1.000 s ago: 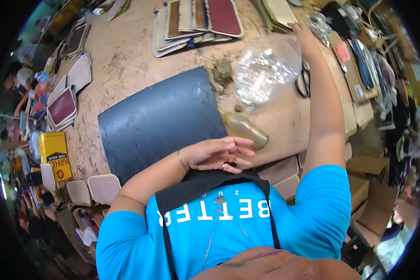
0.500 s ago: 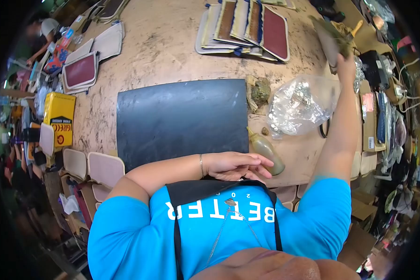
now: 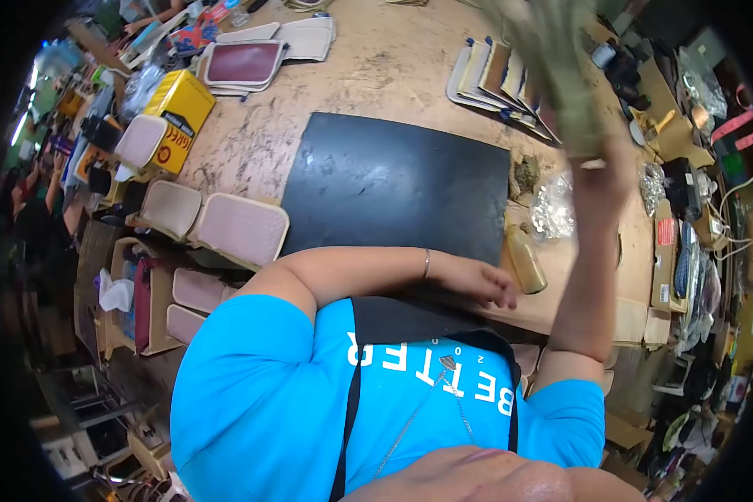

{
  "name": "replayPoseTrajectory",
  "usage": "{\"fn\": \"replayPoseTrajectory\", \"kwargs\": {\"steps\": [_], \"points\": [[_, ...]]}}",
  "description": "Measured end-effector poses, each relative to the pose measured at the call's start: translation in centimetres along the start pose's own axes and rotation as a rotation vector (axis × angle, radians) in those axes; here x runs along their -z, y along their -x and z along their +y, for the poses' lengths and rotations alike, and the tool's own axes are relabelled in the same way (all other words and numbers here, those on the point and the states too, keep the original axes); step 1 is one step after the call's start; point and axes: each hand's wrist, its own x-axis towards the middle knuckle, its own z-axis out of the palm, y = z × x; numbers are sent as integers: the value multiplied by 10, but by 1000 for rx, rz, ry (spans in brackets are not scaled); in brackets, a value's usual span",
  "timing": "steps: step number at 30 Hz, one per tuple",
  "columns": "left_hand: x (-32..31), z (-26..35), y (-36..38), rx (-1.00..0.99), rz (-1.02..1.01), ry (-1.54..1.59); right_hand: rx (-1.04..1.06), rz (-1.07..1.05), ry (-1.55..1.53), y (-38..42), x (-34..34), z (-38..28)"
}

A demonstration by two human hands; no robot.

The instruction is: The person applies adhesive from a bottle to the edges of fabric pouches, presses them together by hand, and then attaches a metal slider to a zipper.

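My right hand (image 3: 604, 171) is raised over the right side of the table, closed on an olive-green cloth-like piece (image 3: 571, 75) that motion smears; its exact kind cannot be made out. My left hand (image 3: 477, 280) hovers before my chest with its fingers apart and nothing in them. Just right of those fingertips lies a cloudy yellowish bottle (image 3: 525, 261) with a narrow nozzle. A black mat (image 3: 393, 188) lies flat beyond my left forearm. Beneath my right arm, partly covered, sits a clear plastic bag (image 3: 552, 207) of small shiny pieces.
Beside the mat's right edge is a rough brownish lump (image 3: 525, 174). Flat trimmed pieces (image 3: 481, 75) overlap in a stack behind. A yellow adhesive tin (image 3: 180, 117) and pale rounded panels (image 3: 243, 227) stand left. Boxes and cables (image 3: 686, 188) crowd the right edge.
The olive piece has come up from the table's far right, toward the middle and closer to me. My view has turned, shifting the table's things rightward. My left hand's fingers point lower.
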Motion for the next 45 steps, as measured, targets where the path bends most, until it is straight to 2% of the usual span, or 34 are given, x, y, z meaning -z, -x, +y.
{"fn": "replayPoseTrajectory", "kwargs": {"steps": [1,2,3,4,5,6,8,10,12,13,14,15,18,21,23,26,29,32,33,35,36,39,42,43,45], "points": [[-12,15,14,-14,-71,-208,271,-105,99,13,-26,-13],[-22,28,29,-23,-142,-414,316,-289,209,33,-52,-31],[-30,36,42,-10,-212,-345,221,-556,225,55,-72,-54],[-38,44,57,-1,-168,-358,138,-905,259,76,-92,-61],[-45,57,74,-26,-120,-445,197,-967,154,106,-115,-51],[-49,70,93,-49,-67,-533,243,-871,253,120,-126,-58],[-52,80,126,-105,48,-400,150,-914,214,113,-123,-64],[-57,92,154,-200,179,-264,-19,-856,14,108,-124,-40],[-53,91,172,-312,373,-175,-309,-678,-309,110,-115,-21],[-49,91,177,-296,522,-352,-403,-521,-412,108,-106,-21],[-45,91,180,-278,668,-530,-604,-398,-422,114,-100,-10],[-42,93,181,-189,782,-910,-791,-312,-460,106,-84,-19],[-25,59,163,-251,969,-1608,-838,-25,-778,103,-51,-24],[1,22,155,-7,994,-1784,-910,-112,-739,133,-32,-12],[16,13,160,138,1025,-1862,-794,-276,-585,160,-26,-18],[32,19,177,264,1112,-1813,-746,-426,-527,204,-26,-27],[18,49,183,384,1159,-1585,-783,-449,-506,221,-29,-39],[26,53,164,-14,1200,-1228,-821,-435,-589,213,-31,-48],[25,52,150,-125,1308,-1139,-738,-456,-588,214,-35,-47],[52,39,124,-326,1295,-762,-566,-495,-578,216,-41,-44],[60,34,116,-422,1272,-570,-503,-604,-551,211,-39,-48],[52,54,107,-396,1078,-313,-362,-927,-497,185,-23,-59],[54,46,92,-413,1109,-416,-266,-1050,-431,155,4,-61],[51,43,86,-477,1181,-573,-179,-1055,-357,153,6,-55],[46,45,84,-311,1243,-799,-138,-1077,-350,147,7,-53]]}}
